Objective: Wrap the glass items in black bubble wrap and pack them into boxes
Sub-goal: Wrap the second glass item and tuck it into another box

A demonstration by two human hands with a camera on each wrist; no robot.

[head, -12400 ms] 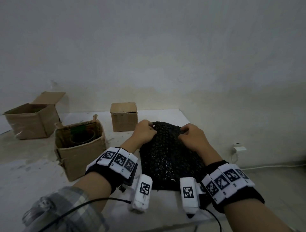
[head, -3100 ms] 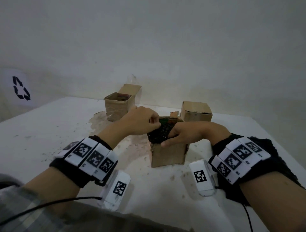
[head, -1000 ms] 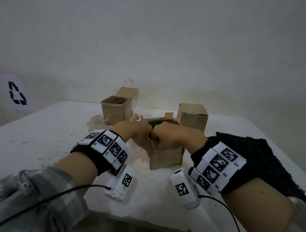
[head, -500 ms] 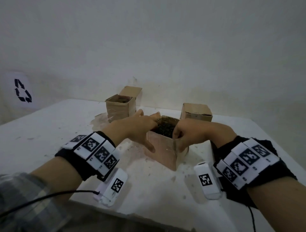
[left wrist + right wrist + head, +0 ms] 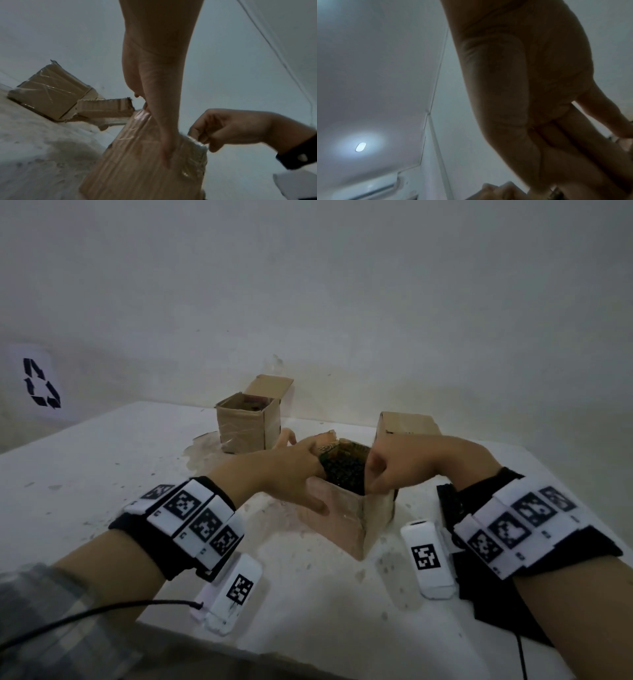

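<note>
With the black bubble-wrap bundle (image 5: 344, 475) already sitting down inside it, the small open brown cardboard box (image 5: 356, 520) at the centre of the white tabletop (image 5: 85, 467) is held from both sides. The left hand (image 5: 291, 470) clasps the box's 9 o'clock wall: its thumb lies flat down the taped outer face, and the other fingers (image 5: 320, 441) reach over the rim toward the far flap. The right hand (image 5: 400, 463) has its fingers curled and pinching the rim at 3 o'clock; the left wrist view shows that pinch on the top edge of the tape-glossed wall.

Judgement: the two-sided hold steadies the light box, probably so the bundle can seat fully and the flaps can be brought in next.

Bundle: only its top shows, a dark pebbled surface just below the rim, filling the opening. No glass is visible through it. A green and tan printed surface shows inside the far wall.

Other items: an open brown cardboard box with a raised flap (image 5: 248, 422) at 11 o'clock and a closed brown cardboard box (image 5: 406, 424) at 1 o'clock, both near but apart from the held box. A loose black sheet of bubble wrap (image 5: 486, 607) lies at 4 o'clock under the right forearm, likely stock for the next item.
</note>
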